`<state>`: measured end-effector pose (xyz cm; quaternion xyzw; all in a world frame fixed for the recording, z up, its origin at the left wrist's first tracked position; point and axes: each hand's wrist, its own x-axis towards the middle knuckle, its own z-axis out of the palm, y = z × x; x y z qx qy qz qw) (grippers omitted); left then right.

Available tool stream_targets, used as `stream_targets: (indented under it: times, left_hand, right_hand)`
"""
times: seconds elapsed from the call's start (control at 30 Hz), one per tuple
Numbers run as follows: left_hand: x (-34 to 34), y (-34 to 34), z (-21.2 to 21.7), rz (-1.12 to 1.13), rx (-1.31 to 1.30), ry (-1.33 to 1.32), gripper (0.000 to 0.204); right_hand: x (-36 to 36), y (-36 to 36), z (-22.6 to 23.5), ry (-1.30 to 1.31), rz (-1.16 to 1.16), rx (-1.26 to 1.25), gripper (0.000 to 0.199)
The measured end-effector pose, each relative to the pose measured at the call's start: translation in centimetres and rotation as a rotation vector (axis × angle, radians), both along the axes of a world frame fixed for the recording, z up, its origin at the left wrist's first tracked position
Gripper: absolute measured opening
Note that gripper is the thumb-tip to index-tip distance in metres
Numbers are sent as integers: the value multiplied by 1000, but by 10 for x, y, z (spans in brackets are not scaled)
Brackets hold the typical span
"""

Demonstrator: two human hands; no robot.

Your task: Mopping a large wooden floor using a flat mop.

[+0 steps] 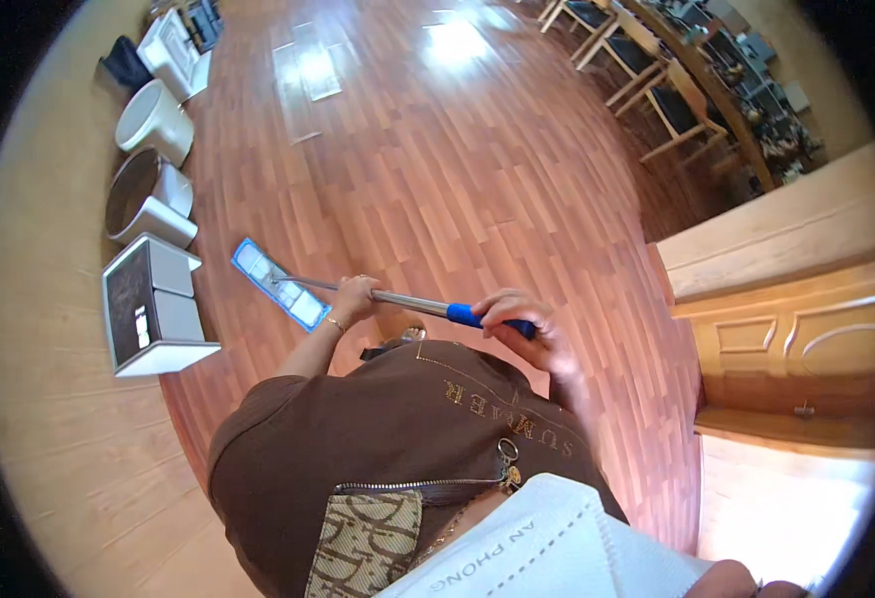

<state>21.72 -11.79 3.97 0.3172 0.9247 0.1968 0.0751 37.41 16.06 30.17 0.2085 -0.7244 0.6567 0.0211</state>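
Observation:
A flat mop [413, 302] with a silver pole slants across in front of me. Its blue-edged, rectangular mop head [276, 283] lies on the wooden floor to my left, near a small cabinet. My left hand [358, 297] is closed around the lower part of the visible pole. Higher up, my right hand [523, 324] grips the blue handle end [464, 314], fingers curled over it.
Along the left wall stand the small dark-topped cabinet [170, 321], a round white bin [161, 112] and another rounded container [170, 189]. Chairs [679, 100] line a cluttered long table [707, 75] at far right. A wooden door [806, 334] is nearer on the right.

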Motion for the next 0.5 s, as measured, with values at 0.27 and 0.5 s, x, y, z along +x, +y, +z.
stream_targets:
  times: [0.27, 0.5]
  left_hand:
    - [-3, 87, -13, -337, 196, -3, 8]
    - [45, 190, 56, -654, 156, -160, 35]
  right_hand:
    - [81, 10, 35, 127, -343, 184, 22]
    - [158, 6, 64, 231, -633, 323, 23]
